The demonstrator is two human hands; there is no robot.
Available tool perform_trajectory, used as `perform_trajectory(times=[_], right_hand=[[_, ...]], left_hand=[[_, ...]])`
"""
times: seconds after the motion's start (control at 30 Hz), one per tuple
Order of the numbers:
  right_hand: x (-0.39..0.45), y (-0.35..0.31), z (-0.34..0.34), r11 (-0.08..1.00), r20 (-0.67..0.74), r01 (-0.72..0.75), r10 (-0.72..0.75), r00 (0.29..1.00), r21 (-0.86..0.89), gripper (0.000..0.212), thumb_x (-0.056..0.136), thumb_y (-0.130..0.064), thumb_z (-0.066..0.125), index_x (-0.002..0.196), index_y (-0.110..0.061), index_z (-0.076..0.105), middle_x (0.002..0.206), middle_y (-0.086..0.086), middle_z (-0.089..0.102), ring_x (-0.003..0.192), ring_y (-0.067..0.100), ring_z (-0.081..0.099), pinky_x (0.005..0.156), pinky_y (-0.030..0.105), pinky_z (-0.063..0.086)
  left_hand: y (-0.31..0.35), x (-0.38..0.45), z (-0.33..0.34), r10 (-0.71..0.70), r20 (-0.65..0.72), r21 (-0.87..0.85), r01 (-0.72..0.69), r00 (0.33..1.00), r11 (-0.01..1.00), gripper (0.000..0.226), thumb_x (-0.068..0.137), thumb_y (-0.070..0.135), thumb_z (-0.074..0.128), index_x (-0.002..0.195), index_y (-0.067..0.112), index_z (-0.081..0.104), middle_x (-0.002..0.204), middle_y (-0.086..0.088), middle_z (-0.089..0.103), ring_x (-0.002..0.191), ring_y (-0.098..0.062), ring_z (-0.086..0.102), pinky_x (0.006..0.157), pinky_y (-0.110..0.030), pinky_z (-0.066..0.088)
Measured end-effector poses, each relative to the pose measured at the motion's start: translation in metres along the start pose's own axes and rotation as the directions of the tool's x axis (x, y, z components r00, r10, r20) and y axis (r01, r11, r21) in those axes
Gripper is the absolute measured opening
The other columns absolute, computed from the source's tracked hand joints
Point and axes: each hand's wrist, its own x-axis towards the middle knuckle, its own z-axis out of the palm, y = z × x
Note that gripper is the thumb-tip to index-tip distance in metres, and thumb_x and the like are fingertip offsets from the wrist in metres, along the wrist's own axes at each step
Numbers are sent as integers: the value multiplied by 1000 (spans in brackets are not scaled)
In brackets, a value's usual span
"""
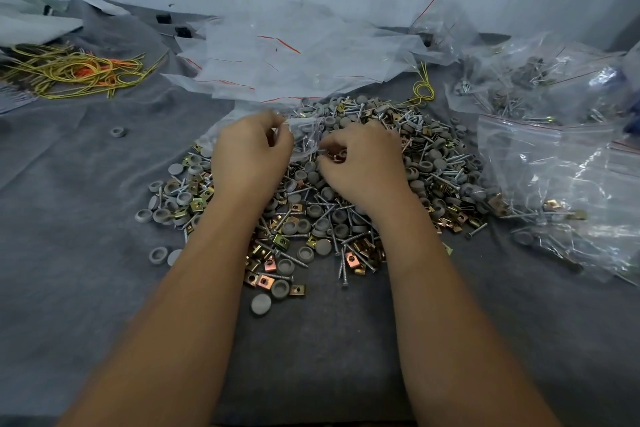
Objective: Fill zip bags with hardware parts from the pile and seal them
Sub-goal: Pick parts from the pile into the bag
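**Two hands at the hardware pile, one holding a small bag**

Two bare hands work over the far middle of a pile of hardware parts [322, 191] spread on a grey cloth [86, 218]. The left hand [251, 152] has its fingers curled round the edge of a small clear zip bag [304, 135], which sits between the hands above the pile and already shows a few screws inside. The right hand [363, 163], just beside the bag, has its fingertips pressed together, pinching a small coppery part.

The pile mixes grey round caps, silver screws and brass-coloured square clips; a few loose caps lie apart on its left and near edges. Beyond the pile, far centre, lies a heap of empty zip bags [294, 55] with red seal lines. To the right lie filled bags [561, 163] holding the same parts. Far left is a tangle of yellow and orange ties [72, 71].
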Motion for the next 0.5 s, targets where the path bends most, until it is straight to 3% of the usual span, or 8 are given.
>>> perform_trajectory(times=[0.1,0.2,0.27,0.37,0.5], right_hand=[[0,-4,3,994,58,32,-26,998,-104,23,88,-42,60,105,-32,73,101,-6,67,110,22,46,92,39,26],[-1,-4,4,1000,28,2,-3,1000,28,13,87,-31,64,96,-31,74,89,-10,68,106,21,50,91,35,26],[-1,-5,3,988,23,-34,31,999,147,12,85,-22,66,91,-31,73,80,-13,64,101,21,56,98,39,35],[-1,-3,2,962,-50,-65,81,995,264,12,83,-16,67,88,-25,72,77,-12,64,92,19,61,90,45,49],[0,-4,-1,894,-205,-45,152,967,446,10,80,-12,71,85,-21,72,79,-11,67,79,7,61,76,30,53]], left_hand=[[-1,1,1,5,13,19,-6,1000,1000,20,93,28,54,94,20,72,60,7,57,54,-11,54,56,-30,45],[-2,1,2,-1,5,22,1,1000,1000,19,92,27,55,90,20,71,58,6,55,53,-9,51,55,-29,43],[-2,1,1,-7,3,28,7,1000,1000,18,93,28,55,89,19,70,58,5,55,54,-11,52,56,-31,45],[-2,1,1,-8,9,37,7,1000,999,18,93,28,55,89,19,69,60,4,57,56,-15,55,57,-34,47],[-1,0,1,20,27,2,-20,999,1000,16,93,28,56,88,21,69,55,8,53,52,-9,49,54,-28,39]])
